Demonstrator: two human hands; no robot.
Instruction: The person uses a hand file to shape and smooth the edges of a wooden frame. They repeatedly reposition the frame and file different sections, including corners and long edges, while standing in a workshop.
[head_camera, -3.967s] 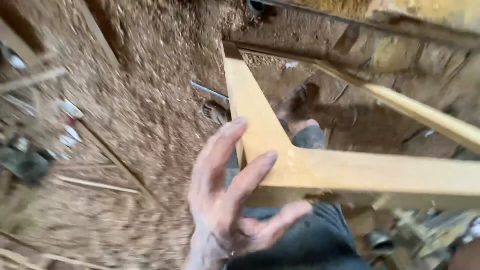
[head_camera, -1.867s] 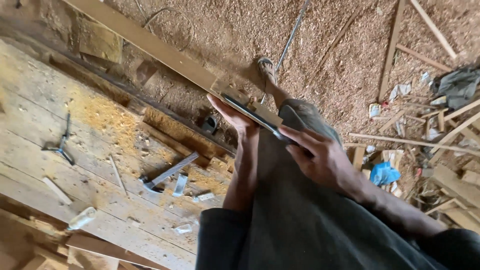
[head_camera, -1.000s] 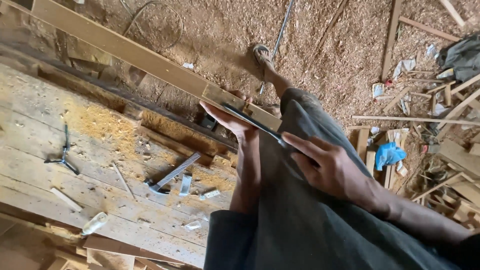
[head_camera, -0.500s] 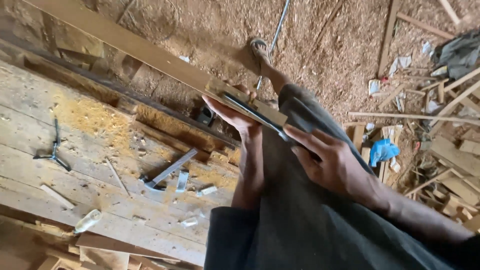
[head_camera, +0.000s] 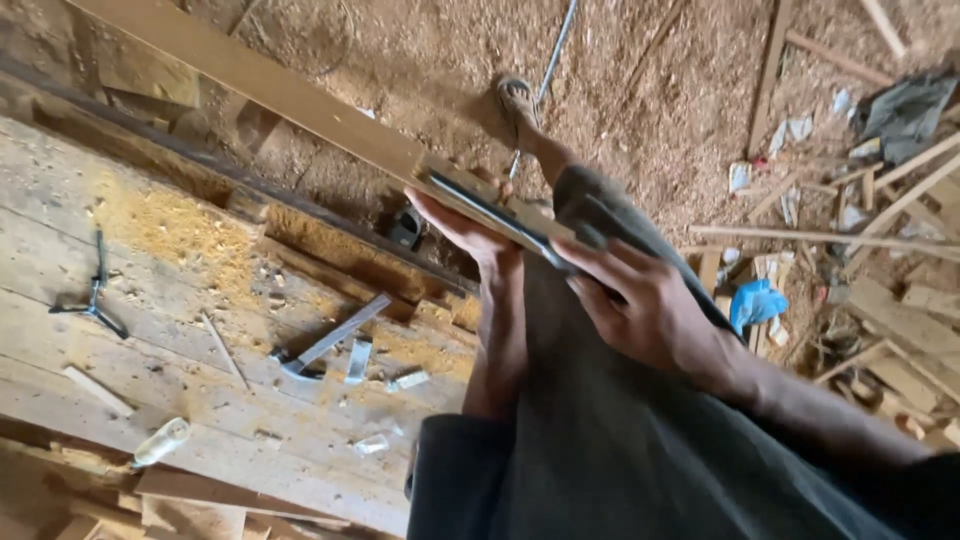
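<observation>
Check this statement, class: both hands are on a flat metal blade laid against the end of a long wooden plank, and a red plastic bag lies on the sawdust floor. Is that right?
Not quite. The head view shows the plastic bag is blue, not red. The rest holds: the left hand and right hand are on the flat metal blade against the long wooden plank.

A crumpled blue bag (head_camera: 757, 303) lies on the sawdust floor (head_camera: 640, 90) at the right. A small clear plastic bottle (head_camera: 160, 441) lies on the worktop (head_camera: 150, 330)

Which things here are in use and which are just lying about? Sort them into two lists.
In use:
left hand
right hand
long wooden strip
dark flat tool

Lying about:
metal bar on workbench
small clear bottle
blue bag
loose sticks
</observation>
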